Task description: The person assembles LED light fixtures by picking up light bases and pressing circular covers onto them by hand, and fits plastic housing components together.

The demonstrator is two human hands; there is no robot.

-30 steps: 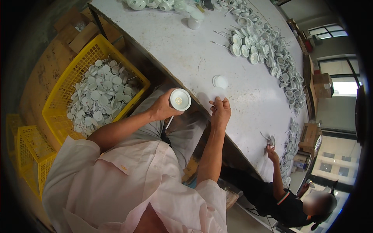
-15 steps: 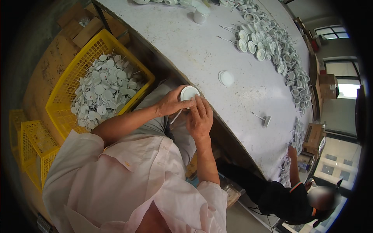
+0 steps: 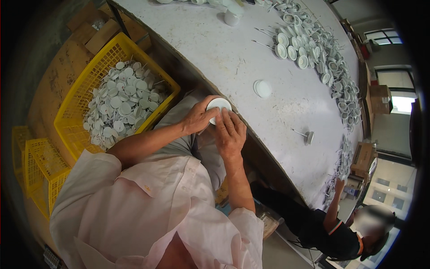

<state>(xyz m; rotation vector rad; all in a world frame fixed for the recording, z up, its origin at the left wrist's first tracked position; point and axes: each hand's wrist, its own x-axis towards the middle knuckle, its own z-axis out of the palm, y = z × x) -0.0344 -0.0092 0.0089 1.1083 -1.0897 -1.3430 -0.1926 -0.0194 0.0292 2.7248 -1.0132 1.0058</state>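
Between my two hands, just off the table's near edge, is a small white round disc (image 3: 218, 106) with a raised rim. My left hand (image 3: 197, 117) is closed around its left side, thumb lying over its face. The fingers of my right hand (image 3: 230, 130) press on its lower right edge. Its underside is hidden by my hands. On the table beyond lie a stack of thin white round covers (image 3: 262, 88) and a single white round piece with a wire tail (image 3: 309, 137).
Many white wired cups (image 3: 302, 49) are heaped along the table's (image 3: 197, 49) far side. To my left a yellow basket (image 3: 67, 105) holds a pile of similar white discs. A co-worker (image 3: 331, 233) in dark clothes reaches onto the table at the right. Cardboard boxes (image 3: 105, 38) stand upper left.
My left thumb has shifted further over the disc's face. The wire that hung below my hands is now out of sight. The co-worker's hand and head have moved slightly.
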